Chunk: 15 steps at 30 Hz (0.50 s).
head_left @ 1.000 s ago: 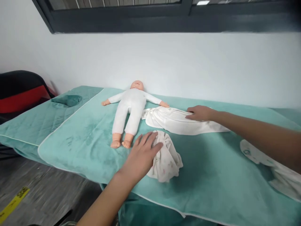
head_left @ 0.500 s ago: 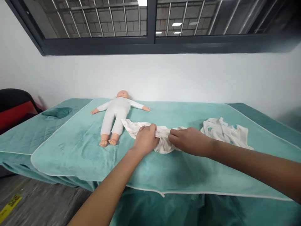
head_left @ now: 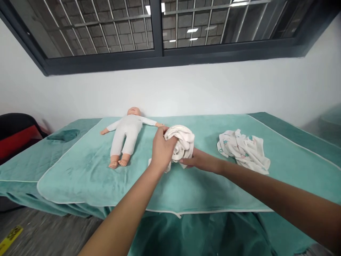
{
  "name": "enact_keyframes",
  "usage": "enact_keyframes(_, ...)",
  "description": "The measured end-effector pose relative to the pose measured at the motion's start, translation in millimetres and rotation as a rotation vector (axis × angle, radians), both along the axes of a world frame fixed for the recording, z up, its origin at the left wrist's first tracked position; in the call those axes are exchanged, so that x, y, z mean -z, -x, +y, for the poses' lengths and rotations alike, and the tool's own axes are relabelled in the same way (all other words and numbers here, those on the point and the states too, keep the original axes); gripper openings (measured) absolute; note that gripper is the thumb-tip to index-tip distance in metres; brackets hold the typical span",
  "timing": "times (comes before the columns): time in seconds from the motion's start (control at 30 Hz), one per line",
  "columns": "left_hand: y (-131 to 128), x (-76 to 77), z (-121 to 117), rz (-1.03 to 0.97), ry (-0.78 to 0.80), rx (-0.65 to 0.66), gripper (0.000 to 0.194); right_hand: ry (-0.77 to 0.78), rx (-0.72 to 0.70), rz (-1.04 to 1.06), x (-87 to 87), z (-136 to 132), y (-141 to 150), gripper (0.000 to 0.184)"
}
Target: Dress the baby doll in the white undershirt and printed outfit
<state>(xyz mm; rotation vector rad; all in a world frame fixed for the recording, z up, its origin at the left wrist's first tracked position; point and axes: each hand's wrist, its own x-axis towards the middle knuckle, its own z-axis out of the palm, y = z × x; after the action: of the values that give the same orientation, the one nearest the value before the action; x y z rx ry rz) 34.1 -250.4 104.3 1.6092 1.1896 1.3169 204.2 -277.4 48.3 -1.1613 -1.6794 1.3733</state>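
A white baby garment (head_left: 183, 140), bunched into folds, is held up off the bed between both my hands. My left hand (head_left: 163, 147) grips its left side, thumb across the front. Lower on the right, my right hand (head_left: 198, 159) has its thumb in front and its fingers hidden behind the cloth. A loose end of the garment hangs below my left hand. To the left lies a baby doll (head_left: 126, 131) on its back, arms spread, with a white cloth body and bare feet. Its hand at the right is close to the bunched cloth.
Another white printed garment (head_left: 243, 149) lies crumpled on the right of the green bed cover (head_left: 87, 177). Behind the bed rises a white wall (head_left: 207, 89) with a barred window (head_left: 106, 28). A black and red chair (head_left: 20, 135) stands at the far left.
The garment has been lifted from the bed and gathered into a rounder bunch. Both hands have risen and come closer together. The camera view has tilted slightly.
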Motion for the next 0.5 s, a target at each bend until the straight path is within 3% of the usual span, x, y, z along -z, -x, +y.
enact_keyframes(0.1, 8.4, -2.7, -8.0, -0.248, 0.149, 0.361, 0.037, 0.143, -0.018, 0.298, 1.3, -5.4, 15.0, 0.055)
enact_keyframes(0.17, 18.2, 0.7, -9.4, -0.346, 0.191, 0.482, 0.037, 0.166, -0.020, 0.398, -1.6, -7.8, 17.8, 0.050)
enact_keyframes(0.33, 36.6, 27.1, -0.6, -0.589, 0.272, 0.333, 0.033, 0.153, 0.026, 0.454, -11.3, -6.9, 14.1, 0.053)
enact_keyframes(0.4, 38.9, 39.6, 0.6, -0.646, 0.272, 0.292, 0.043, 0.172, 0.020, 0.490, -12.4, -5.9, 12.7, 0.056)
enact_keyframes(0.5, 39.5, 52.5, -5.9, -0.546, 0.270, 0.358, 0.067, 0.193, -0.019, 0.542, -7.5, -6.2, 11.6, 0.055)
